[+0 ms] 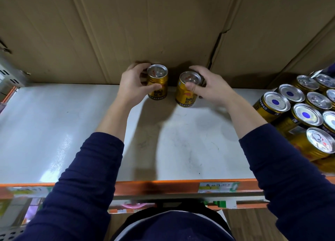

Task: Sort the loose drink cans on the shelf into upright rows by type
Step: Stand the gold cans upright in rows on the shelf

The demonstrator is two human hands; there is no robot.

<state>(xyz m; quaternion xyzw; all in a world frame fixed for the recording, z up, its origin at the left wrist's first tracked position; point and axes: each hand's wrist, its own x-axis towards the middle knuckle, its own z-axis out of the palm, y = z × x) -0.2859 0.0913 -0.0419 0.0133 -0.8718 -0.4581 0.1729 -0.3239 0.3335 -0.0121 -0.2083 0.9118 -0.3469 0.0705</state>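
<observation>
As two gold cans are held near the back of the shelf, by the cardboard, the row is judged barely begun. The left can is clasped by the curled left grip, the right can by the curled right grip. The can cluster at far right is seemingly left unsorted.

Creased cardboard backing, paper label, wooden floor
</observation>
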